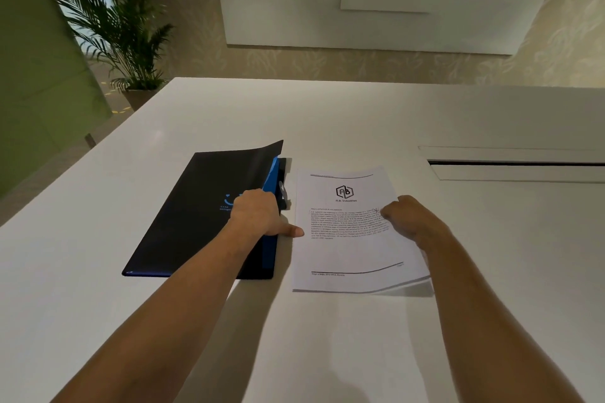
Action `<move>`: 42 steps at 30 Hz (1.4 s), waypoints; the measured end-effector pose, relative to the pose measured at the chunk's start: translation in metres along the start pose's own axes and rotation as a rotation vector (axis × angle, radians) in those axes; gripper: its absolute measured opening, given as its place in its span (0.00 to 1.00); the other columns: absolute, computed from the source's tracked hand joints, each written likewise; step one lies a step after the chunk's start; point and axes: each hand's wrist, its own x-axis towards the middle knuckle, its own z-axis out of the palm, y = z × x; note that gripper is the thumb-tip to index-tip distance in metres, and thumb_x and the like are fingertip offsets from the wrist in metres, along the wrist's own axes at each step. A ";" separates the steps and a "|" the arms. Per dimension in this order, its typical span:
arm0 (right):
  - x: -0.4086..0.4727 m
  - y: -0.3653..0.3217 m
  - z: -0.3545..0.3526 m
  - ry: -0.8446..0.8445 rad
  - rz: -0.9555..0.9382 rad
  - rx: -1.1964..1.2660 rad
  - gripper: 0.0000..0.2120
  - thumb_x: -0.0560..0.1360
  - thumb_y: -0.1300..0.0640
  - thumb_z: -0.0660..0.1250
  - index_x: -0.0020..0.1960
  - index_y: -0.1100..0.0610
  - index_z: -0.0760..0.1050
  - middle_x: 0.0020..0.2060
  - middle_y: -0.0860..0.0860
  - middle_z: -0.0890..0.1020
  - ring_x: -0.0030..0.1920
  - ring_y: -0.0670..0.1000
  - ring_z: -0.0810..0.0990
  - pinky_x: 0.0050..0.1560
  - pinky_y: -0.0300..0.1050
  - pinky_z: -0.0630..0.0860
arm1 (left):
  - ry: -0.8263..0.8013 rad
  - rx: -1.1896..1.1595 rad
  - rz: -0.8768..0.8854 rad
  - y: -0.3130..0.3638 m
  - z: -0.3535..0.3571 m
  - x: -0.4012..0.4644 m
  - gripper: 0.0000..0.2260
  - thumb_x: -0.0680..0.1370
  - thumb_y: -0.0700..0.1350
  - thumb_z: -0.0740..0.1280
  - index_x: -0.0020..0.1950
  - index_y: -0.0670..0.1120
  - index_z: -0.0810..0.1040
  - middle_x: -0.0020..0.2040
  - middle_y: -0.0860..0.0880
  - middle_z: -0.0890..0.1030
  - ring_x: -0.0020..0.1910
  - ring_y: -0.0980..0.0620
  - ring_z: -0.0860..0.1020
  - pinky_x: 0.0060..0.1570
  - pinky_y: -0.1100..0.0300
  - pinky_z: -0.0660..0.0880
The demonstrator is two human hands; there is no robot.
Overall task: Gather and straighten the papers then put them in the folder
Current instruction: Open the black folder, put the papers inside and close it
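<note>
A dark folder (199, 209) with a blue inner edge lies on the white table (327, 121), left of centre. Its cover is lifted slightly at the right edge. My left hand (258, 214) grips that right edge, fingers curled under the cover and thumb pointing right. A stack of white printed papers (343, 252) with a hexagon logo lies just right of the folder. My right hand (412, 219) holds the stack's right edge, which is raised a little off the table.
A cable slot with a white flap (510, 162) is set in the table at the right. A potted palm (131, 36) stands beyond the table's far left corner, next to a green panel (36, 75).
</note>
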 end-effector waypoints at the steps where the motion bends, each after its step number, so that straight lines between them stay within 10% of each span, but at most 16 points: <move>1: 0.001 0.002 0.000 -0.009 -0.008 0.009 0.14 0.75 0.59 0.66 0.57 0.65 0.73 0.50 0.61 0.80 0.48 0.59 0.80 0.50 0.49 0.74 | -0.009 -0.013 0.001 0.000 -0.001 -0.001 0.32 0.61 0.74 0.68 0.36 0.45 0.69 0.33 0.49 0.74 0.32 0.54 0.74 0.38 0.60 0.73; 6: -0.016 -0.011 -0.012 -0.043 -0.102 0.108 0.18 0.79 0.60 0.65 0.67 0.65 0.70 0.61 0.59 0.79 0.56 0.60 0.79 0.63 0.55 0.75 | -0.100 -0.130 0.023 -0.008 -0.012 -0.005 0.32 0.62 0.73 0.69 0.37 0.44 0.68 0.33 0.49 0.72 0.31 0.53 0.71 0.33 0.60 0.67; 15: -0.031 -0.044 -0.038 0.129 -0.262 0.440 0.11 0.81 0.62 0.63 0.63 0.59 0.69 0.57 0.57 0.80 0.48 0.53 0.81 0.43 0.46 0.78 | -0.146 -0.258 0.011 -0.018 -0.031 -0.010 0.08 0.81 0.39 0.58 0.55 0.38 0.74 0.44 0.43 0.79 0.34 0.45 0.81 0.40 0.54 0.80; 31: -0.046 -0.075 0.033 0.043 -0.390 0.222 0.17 0.81 0.60 0.59 0.69 0.59 0.64 0.57 0.52 0.76 0.43 0.45 0.76 0.31 0.31 0.69 | 0.043 -0.363 0.059 0.029 -0.054 -0.031 0.05 0.82 0.43 0.59 0.48 0.43 0.71 0.47 0.44 0.78 0.35 0.50 0.75 0.39 0.59 0.75; 42: -0.030 -0.091 0.087 -0.011 -0.345 0.158 0.17 0.82 0.57 0.62 0.68 0.63 0.67 0.63 0.60 0.77 0.60 0.58 0.77 0.49 0.41 0.72 | 0.046 -0.349 0.075 0.064 -0.054 -0.037 0.11 0.81 0.40 0.60 0.62 0.39 0.74 0.53 0.41 0.78 0.42 0.47 0.77 0.43 0.58 0.75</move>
